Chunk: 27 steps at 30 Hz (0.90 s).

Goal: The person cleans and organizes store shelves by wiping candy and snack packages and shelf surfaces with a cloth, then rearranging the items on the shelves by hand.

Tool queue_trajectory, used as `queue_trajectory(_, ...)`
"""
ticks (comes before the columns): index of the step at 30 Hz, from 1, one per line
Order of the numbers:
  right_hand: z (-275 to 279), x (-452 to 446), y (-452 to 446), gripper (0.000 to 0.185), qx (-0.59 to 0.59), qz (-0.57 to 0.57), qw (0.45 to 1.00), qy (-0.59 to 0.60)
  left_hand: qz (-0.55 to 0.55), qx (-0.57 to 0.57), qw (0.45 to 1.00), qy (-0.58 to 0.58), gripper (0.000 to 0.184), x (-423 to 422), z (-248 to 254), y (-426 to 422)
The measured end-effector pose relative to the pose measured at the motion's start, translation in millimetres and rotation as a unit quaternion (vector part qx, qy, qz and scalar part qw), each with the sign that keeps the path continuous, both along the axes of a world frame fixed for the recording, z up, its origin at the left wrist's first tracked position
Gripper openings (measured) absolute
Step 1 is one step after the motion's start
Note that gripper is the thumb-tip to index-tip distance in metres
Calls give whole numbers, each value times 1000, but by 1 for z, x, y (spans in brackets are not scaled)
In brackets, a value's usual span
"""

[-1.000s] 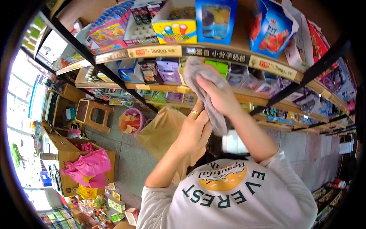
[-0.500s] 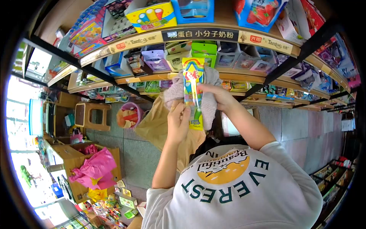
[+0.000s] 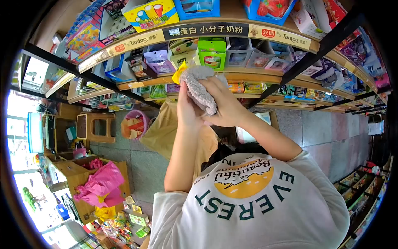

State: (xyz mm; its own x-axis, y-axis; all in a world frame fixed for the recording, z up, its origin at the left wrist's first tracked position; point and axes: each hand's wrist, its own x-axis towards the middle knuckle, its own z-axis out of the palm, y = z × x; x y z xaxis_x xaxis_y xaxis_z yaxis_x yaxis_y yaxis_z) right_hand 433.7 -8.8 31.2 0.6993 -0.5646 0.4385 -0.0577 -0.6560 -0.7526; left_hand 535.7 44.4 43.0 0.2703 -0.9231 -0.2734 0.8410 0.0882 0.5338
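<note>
Apparently at the wiping step: rubbing a yellow packet (image 3: 179, 73) inside a grey terry cloth (image 3: 199, 81), visible only at one end, upper left, in mid-air before the wooden shelving (image 3: 253, 77). Grasping packet and cloth together from the left side with the left hand (image 3: 188, 110), with its fingers partly hidden behind the fabric. Gripping the cloth from the right with the right hand (image 3: 226, 99), with fingers bent over it. Seems to call next for a firm pinch on the packet and a turn towards any unwiped face, gently enough not to crease it. Facing a green box (image 3: 212, 47) and a lilac pouch (image 3: 158, 60) beyond, under a black label strip (image 3: 207, 31), with a pink bin (image 3: 146, 119) lower left
</note>
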Motion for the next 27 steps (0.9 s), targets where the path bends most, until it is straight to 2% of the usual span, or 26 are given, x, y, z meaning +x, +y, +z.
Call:
queue_trajectory(2, 3, -4, 5, 64, -37, -22, 999, -18, 24, -46, 999, -6, 53, 9, -3, -4)
queue_trajectory(4, 3, -13, 6, 57, -135, 1, 991, 13, 77, -32, 995, 52, 54, 16, 2, -7)
queue_trajectory(6, -8, -25, 4, 53, -130, -4, 991, 21, 63, -111, 990, -54, 54, 28, 4, -7)
queue_trajectory(7, -20, -32, 2, 53, -107, -8, 993, 38, 49, -155, 987, 11, 54, 35, 11, -2)
queue_trajectory(11, -75, -66, -24, 45, -39, -15, 999, 23, 6, -210, 977, 48, 53, 59, 19, 12)
queue_trajectory(12, -77, -72, -27, 42, 211, -46, 976, -2, 11, -209, 977, 48, 53, 61, 18, 14)
queue_trajectory(13, -80, -74, -29, 39, 448, -77, 890, -26, -6, -225, 972, 62, 53, 63, 16, 15)
queue_trajectory(14, -82, -76, -31, 39, 451, -77, 889, -26, -26, -241, 967, 76, 53, 63, 14, 16)
queue_trajectory(15, -64, -72, -31, 35, 576, -82, 805, -115, -16, -238, 967, 90, 53, 60, 13, 15)
queue_trajectory(16, -55, -69, -32, 31, 682, -85, 698, -203, -22, -235, 967, 91, 53, 58, 9, 14)
queue_trajectory(18, -52, -62, -33, 33, 679, -65, 693, -235, 16, -274, 950, 151, 53, 52, -3, 11)
queue_trajectory(21, -30, -50, -26, 38, 679, 153, 650, -306, 54, -254, 952, 160, 53, 45, -6, 10)
queue_trajectory(22, -26, -48, -23, 38, 679, 151, 649, -308, 76, -249, 953, 153, 53, 45, -7, 11)
queue_trajectory(24, -10, -42, -18, 45, 602, 67, 781, -148, 84, -248, 954, 147, 53, 43, -3, 12)
queue_trajectory(26, -8, -39, -17, 43, 605, 66, 781, -142, 153, -169, 970, 78, 53, 39, 9, 14)
queue_trajectory(27, -13, -39, -20, 41, 620, 74, 767, -149, 153, -169, 971, 78, 53, 40, 8, 15)
